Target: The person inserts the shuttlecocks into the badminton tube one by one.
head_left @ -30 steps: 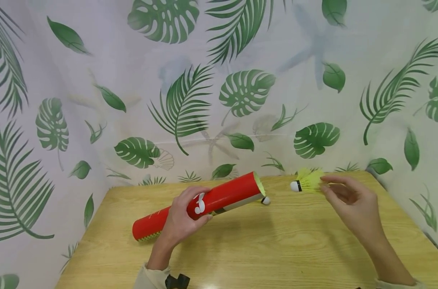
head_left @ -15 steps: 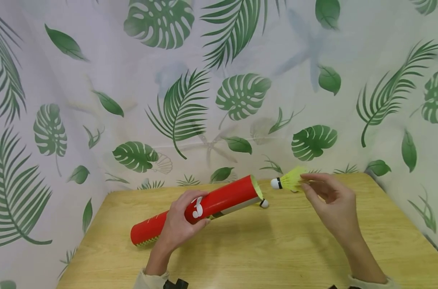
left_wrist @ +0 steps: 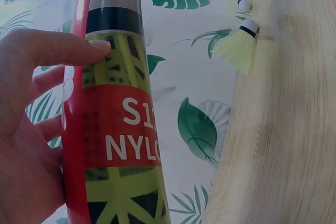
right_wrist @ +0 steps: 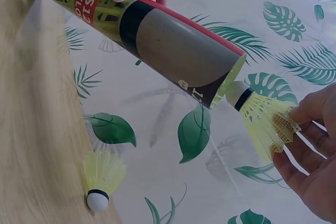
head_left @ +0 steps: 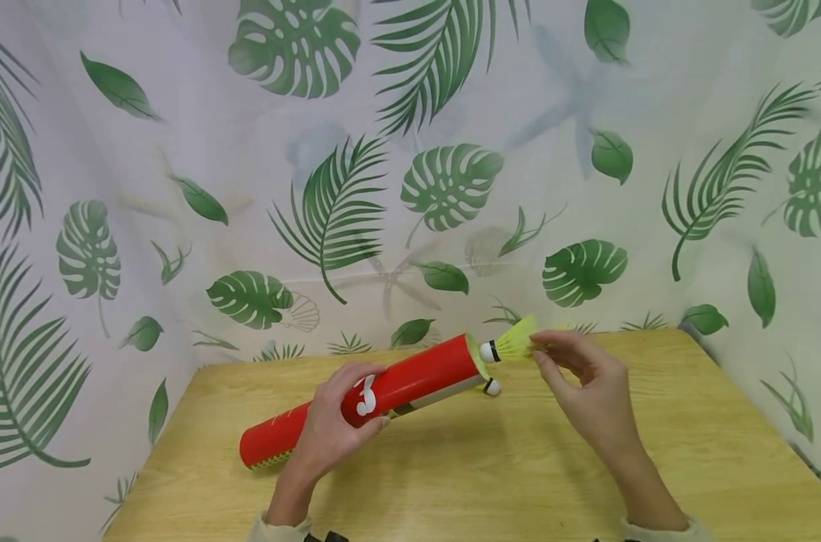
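My left hand (head_left: 336,418) grips a red cylindrical shuttlecock tube (head_left: 427,374) around its middle, the open end tilted up to the right. Printed lettering and a clear side show on the tube (left_wrist: 123,124) in the left wrist view. With thumb and fingertips, my right hand (head_left: 589,395) pinches a yellow shuttlecock (head_left: 514,342) by its skirt. The white tip of this shuttlecock (right_wrist: 265,121) is right at the tube's mouth, pointing into it. Below the mouth lies a loose yellow shuttlecock (right_wrist: 104,177), mostly hidden by the tube in the head view.
Another loose shuttlecock (left_wrist: 243,5) shows farther along in the left wrist view, near the back edge. The wooden table (head_left: 464,474) ends at a hanging cloth (head_left: 396,196) with green leaf prints, which also runs along both sides.
My right hand has carried the pinched shuttlecock leftward, from well apart to right at the tube's mouth. The left hand keeps its grip on the tube, which stays nearly in place.
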`<state>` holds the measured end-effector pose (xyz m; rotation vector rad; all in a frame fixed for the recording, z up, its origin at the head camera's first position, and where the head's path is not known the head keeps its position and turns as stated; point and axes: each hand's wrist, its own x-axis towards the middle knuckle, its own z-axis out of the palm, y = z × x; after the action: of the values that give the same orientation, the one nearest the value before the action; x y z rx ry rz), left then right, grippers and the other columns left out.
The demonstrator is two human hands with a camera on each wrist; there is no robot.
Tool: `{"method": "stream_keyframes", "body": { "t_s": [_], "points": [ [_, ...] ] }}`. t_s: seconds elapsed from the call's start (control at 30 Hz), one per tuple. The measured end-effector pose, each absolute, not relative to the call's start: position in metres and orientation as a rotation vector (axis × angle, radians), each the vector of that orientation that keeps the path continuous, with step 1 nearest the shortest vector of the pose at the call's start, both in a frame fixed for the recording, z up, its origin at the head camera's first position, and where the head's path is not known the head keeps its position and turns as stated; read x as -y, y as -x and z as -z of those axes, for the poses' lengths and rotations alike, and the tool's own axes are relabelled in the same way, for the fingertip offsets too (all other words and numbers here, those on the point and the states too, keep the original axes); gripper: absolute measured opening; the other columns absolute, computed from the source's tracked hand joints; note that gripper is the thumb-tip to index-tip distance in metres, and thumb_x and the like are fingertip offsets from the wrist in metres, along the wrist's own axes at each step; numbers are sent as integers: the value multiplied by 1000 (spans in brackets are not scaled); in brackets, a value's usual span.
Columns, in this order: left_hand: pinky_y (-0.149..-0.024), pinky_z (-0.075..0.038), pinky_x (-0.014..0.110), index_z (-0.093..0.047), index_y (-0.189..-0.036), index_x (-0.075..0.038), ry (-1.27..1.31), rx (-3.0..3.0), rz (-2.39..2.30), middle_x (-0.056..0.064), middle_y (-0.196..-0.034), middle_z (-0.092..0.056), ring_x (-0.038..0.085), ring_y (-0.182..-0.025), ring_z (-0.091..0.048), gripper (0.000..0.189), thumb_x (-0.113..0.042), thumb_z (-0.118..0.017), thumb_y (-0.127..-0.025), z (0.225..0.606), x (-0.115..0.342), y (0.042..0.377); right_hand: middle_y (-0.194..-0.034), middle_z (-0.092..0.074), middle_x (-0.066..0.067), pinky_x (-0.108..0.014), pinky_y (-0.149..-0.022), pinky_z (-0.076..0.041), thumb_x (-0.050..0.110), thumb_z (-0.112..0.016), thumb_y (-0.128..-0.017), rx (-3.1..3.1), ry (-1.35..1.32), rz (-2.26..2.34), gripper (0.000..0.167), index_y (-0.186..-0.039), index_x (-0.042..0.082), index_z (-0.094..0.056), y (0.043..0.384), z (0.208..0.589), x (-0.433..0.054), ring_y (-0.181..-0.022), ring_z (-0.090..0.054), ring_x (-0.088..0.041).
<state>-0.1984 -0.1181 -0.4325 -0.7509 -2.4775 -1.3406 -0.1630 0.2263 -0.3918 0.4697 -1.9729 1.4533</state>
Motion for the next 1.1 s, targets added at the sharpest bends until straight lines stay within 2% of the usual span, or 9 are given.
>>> {"method": "stream_keyframes", "body": {
  "t_s": [0.13, 0.47, 0.63, 0.87, 1.1],
  "points": [
    [-85, -57, 35, -62, -136, -29, 728, 2489, 1348, -14, -133, -60, 19, -119, -57, 67, -13, -88, -77, 432, 118, 198, -108, -71, -14, -20, -88, -55, -17, -68, -88, 1982, -473, -1463, 27, -111, -3, -71, 164, 394, -224, -98, -70, -7],
    [-85, -57, 34, -63, -136, -27, 706, 2502, 1331, -13, -133, -60, 19, -118, -58, 66, -13, -88, -76, 431, 119, 196, -106, -74, -9, -21, -87, -56, -18, -70, -86, 2012, -561, -1427, 30, -109, 1, -73, 167, 401, -211, -96, -72, -9],
    [-85, -57, 34, -62, -135, -33, 723, 2490, 1326, -13, -133, -61, 18, -118, -58, 67, -13, -88, -77, 432, 117, 197, -108, -73, -9, -22, -85, -57, -18, -69, -87, 2024, -586, -1438, 30, -109, 1, -72, 168, 404, -205, -97, -72, -8],
    [-85, -57, 34, -63, -135, -26, 743, 2481, 1328, -13, -131, -61, 18, -117, -59, 65, -12, -89, -76, 434, 116, 197, -109, -73, -9, -23, -83, -57, -19, -68, -87, 2039, -597, -1442, 30, -108, 1, -73, 168, 405, -199, -98, -72, -9],
    [-85, -57, 34, -63, -135, -28, 761, 2474, 1323, -13, -131, -61, 17, -116, -59, 66, -13, -89, -76, 435, 116, 198, -107, -74, -10, -23, -83, -58, -16, -68, -89, 2030, -584, -1489, 26, -107, 2, -74, 168, 407, -193, -97, -72, -9]
  ]
}}
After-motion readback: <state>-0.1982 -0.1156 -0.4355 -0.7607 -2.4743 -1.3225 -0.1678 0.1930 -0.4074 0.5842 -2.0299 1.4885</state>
